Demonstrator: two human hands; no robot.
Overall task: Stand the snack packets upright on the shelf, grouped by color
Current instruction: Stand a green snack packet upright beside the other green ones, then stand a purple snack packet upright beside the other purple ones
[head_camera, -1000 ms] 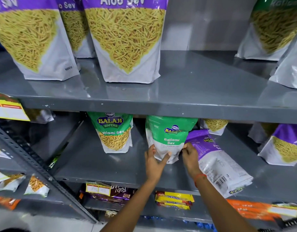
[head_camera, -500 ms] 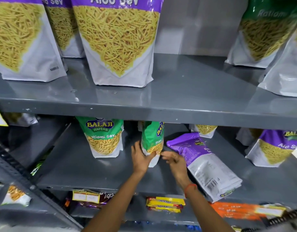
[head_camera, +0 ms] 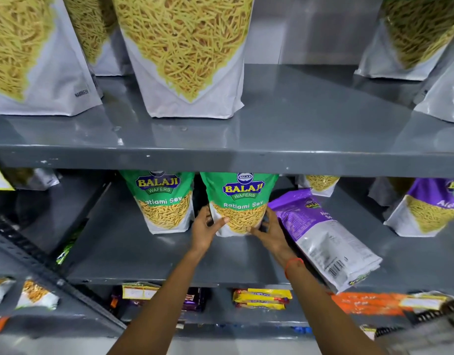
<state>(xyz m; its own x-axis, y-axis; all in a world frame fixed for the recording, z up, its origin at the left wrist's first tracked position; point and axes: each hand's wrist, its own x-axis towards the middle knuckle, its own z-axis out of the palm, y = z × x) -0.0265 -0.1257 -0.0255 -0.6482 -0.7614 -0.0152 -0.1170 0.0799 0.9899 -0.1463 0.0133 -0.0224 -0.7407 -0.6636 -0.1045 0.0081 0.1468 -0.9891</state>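
Note:
A green Ratlami Sev packet [head_camera: 240, 201] stands upright on the middle grey shelf [head_camera: 149, 254], its front facing me. My left hand [head_camera: 206, 230] grips its lower left edge and my right hand [head_camera: 268, 233] holds its lower right edge. Just to its left a second green packet [head_camera: 160, 199] stands upright. To the right a purple Aloo Sev packet [head_camera: 320, 237] lies flat on its front, its base pointing toward the shelf's front edge. Another purple packet [head_camera: 425, 207] stands upright at the far right.
The upper shelf [head_camera: 297, 119] carries large sev pouches, several at the left [head_camera: 190, 52] and others at the right [head_camera: 410, 37]. A small pouch [head_camera: 320, 184] stands behind the flat purple packet. Below are yellow biscuit packs [head_camera: 261, 299] and orange packs [head_camera: 369, 303]. A slotted rack upright [head_camera: 41, 267] slants at left.
The green packet in my hands was turned from side-on to front-facing and now stands upright beside the other green one. Both hands shifted to its lower edges.

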